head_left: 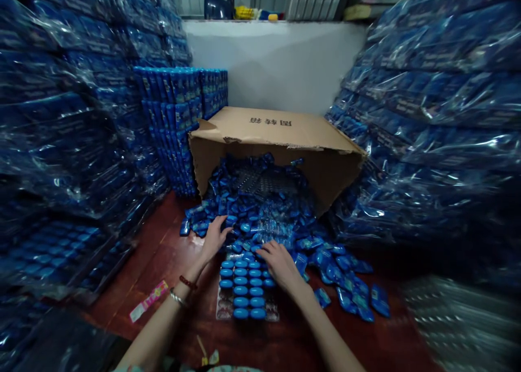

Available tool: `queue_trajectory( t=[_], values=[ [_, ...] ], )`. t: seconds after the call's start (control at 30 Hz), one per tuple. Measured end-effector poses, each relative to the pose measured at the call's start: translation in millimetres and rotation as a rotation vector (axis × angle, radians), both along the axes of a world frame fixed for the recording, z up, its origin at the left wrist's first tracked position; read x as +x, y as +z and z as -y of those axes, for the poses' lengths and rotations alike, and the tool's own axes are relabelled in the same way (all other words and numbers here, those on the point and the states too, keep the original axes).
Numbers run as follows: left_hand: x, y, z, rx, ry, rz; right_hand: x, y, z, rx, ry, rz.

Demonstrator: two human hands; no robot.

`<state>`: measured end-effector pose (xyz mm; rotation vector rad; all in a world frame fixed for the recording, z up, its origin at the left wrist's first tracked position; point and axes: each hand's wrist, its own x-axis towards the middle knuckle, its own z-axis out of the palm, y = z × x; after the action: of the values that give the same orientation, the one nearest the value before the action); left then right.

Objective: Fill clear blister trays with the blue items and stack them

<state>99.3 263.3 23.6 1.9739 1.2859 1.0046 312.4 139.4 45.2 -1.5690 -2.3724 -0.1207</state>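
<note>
Small glossy blue packs with oval tops [241,280] stand in rows in a clear plastic tray [225,307] on the red-brown surface; several cells at its near corners hold no pack. To the upper left of the tray, my left hand [214,236] has thumb and fingertips around one blue pack [231,219] at the pile's edge. My right hand [279,260] is over the tray's far right part, its fingers closed at another blue pack [255,248]. Its palm hides some of the row. Behind both hands, loose blue packs [244,203] spill from a cardboard box [277,127] lying on its side.
Film-wrapped stacks of blue packs rise at the left [73,122] and right [427,111]. An unwrapped stack [171,117] stands left of the box. Loose packs [354,285] lie to the right, with clear trays [459,323] beyond. A pink strip [150,300] lies at the left.
</note>
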Motion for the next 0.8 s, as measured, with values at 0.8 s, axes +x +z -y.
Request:
queue_trajectory(
  t=[0.8],
  values=[
    [-48, -18.0, 170, -0.221, 0.201, 0.269, 29, -17.4, 105, -0.188, -0.202, -0.741]
  ],
)
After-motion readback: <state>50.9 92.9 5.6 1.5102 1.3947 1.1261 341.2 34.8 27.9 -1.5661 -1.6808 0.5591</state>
